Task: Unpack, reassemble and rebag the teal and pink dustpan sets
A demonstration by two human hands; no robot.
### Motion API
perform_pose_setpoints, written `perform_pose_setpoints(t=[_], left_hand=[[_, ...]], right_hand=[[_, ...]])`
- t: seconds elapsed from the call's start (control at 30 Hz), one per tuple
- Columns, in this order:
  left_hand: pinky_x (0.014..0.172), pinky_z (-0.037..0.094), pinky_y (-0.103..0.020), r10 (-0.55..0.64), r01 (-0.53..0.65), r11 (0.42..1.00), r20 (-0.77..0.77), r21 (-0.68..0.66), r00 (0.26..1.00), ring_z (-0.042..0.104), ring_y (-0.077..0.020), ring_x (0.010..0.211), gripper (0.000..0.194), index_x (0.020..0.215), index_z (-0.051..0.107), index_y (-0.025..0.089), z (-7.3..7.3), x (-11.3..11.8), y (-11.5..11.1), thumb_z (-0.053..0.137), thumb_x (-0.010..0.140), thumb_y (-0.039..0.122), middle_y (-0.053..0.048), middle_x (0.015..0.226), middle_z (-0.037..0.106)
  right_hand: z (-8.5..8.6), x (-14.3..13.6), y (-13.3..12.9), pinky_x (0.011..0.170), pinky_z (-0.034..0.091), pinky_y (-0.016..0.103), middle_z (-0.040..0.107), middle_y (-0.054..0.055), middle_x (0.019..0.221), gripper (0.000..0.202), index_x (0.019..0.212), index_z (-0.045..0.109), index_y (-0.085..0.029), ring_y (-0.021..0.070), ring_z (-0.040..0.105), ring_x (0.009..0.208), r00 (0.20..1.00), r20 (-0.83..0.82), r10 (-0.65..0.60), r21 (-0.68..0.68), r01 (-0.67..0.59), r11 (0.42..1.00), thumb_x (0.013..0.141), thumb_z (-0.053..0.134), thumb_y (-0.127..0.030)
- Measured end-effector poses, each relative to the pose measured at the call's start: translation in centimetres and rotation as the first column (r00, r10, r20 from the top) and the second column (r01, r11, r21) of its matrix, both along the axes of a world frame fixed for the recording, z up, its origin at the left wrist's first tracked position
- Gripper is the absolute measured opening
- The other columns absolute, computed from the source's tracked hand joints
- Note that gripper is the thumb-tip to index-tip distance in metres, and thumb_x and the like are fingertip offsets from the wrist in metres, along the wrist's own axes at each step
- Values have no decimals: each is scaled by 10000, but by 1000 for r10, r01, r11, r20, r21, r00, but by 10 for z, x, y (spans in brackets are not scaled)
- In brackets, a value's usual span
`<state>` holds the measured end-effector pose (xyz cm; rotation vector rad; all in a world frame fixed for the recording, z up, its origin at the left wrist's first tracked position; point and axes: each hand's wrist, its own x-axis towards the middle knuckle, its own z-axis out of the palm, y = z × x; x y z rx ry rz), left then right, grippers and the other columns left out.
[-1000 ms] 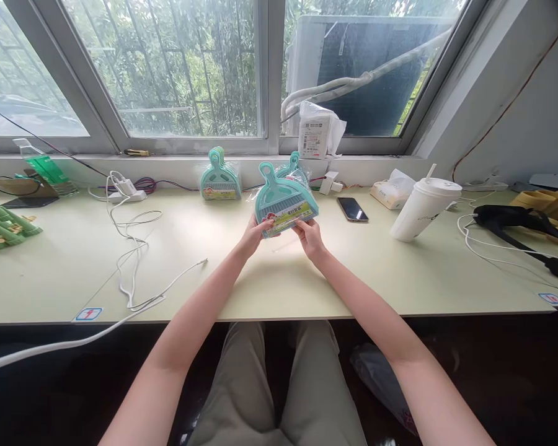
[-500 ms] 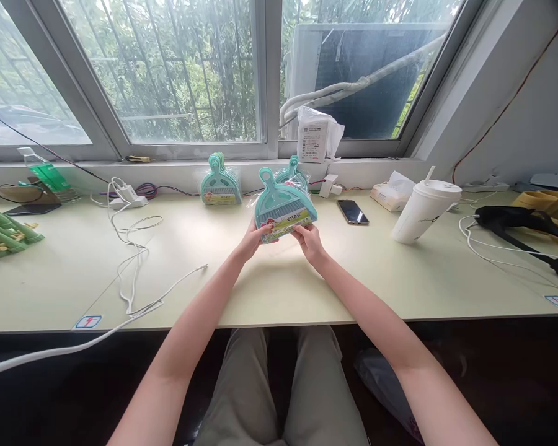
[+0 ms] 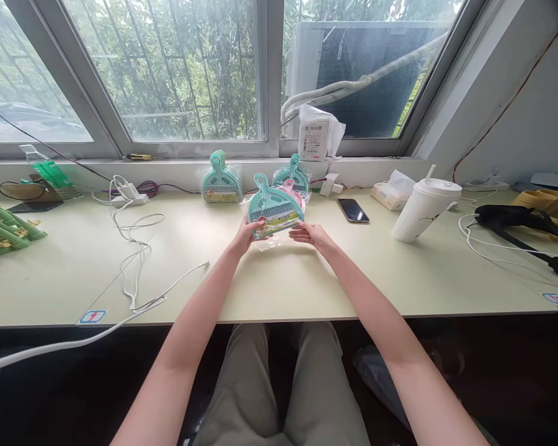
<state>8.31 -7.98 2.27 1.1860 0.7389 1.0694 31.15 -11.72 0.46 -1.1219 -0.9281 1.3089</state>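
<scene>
A teal dustpan-and-brush set (image 3: 274, 207) in clear wrap, with a yellow-green label, is held tilted above the table. My left hand (image 3: 247, 235) grips its lower left corner, thumb on the front. At the lower right corner, my right hand (image 3: 309, 235) touches the set, its fingers stretched out below the edge. Behind the held set, a similar teal set (image 3: 294, 168) stands against the wall below the window, with a pink one (image 3: 294, 189) partly visible in front of it. Several more teal sets (image 3: 221, 179) stand stacked to the left.
A phone (image 3: 353, 210), tissue pack (image 3: 393, 191) and lidded white cup (image 3: 425, 209) are on the right. White cables (image 3: 137, 266) lie across the left of the table (image 3: 279, 297). A wrapped box (image 3: 315, 137) sits on the sill.
The held set has moved slightly left and down. My right fingers have loosened from a pinch and spread. The pink set now shows behind it.
</scene>
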Motion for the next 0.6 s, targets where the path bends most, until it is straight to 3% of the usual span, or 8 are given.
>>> perform_pose_setpoints(t=[0.1, 0.17, 0.27, 0.33, 0.43, 0.6], left_hand=[[681, 606, -355, 74, -73, 995, 14, -73, 997, 694, -230, 875, 763, 1305, 419, 286, -2, -7, 5, 747, 620, 210, -52, 1078, 659], [713, 605, -352, 126, -123, 987, 19, -103, 992, 682, -225, 921, 706, 1256, 455, 275, -6, -11, 8, 741, 615, 192, -36, 1018, 666], [705, 601, -336, 155, -151, 980, 22, -127, 988, 680, -219, 913, 601, 1158, 512, 247, -10, -13, 12, 745, 606, 188, -28, 946, 673], [677, 597, -316, 153, -148, 980, 27, -136, 988, 685, -208, 881, 572, 1129, 533, 242, -11, -12, 13, 749, 602, 192, -25, 944, 678], [659, 597, -300, 138, -131, 979, 32, -157, 990, 692, -199, 839, 553, 1126, 559, 228, -12, -12, 15, 751, 608, 198, -29, 923, 689], [674, 606, -274, 112, -102, 968, 33, -231, 993, 702, -197, 805, 477, 1107, 616, 166, -14, -14, 20, 730, 646, 204, -46, 823, 692]], right_hand=[[-2, 5, 0, 753, 610, 391, 754, 98, 834, 131, 823, 697, -155, 211, 727, 688, 949, 249, -192, 149, 158, 976, 835, 650, -276], [-3, 4, -3, 838, 582, 429, 750, 61, 919, 111, 892, 702, -202, 218, 720, 776, 812, 468, -350, 340, 200, 919, 830, 611, -205], [-3, 1, -8, 974, 511, 454, 675, 41, 1217, 360, 1094, 675, -271, 270, 614, 1144, 507, 699, -504, 572, 27, 820, 807, 548, -96], [-2, -1, -10, 1030, 470, 464, 552, 25, 1401, 561, 1245, 605, -283, 276, 470, 1322, 366, 775, -515, 596, -154, 788, 769, 487, -10], [0, 2, -11, 1103, 406, 468, 484, 4, 1463, 778, 1354, 518, -281, 234, 404, 1377, 301, 820, -487, 570, -342, 747, 688, 378, 96], [3, 9, -10, 1129, 359, 481, 419, 5, 1516, 779, 1416, 460, -279, 239, 316, 1433, 322, 792, -519, 606, -309, 733, 729, 394, 83]])
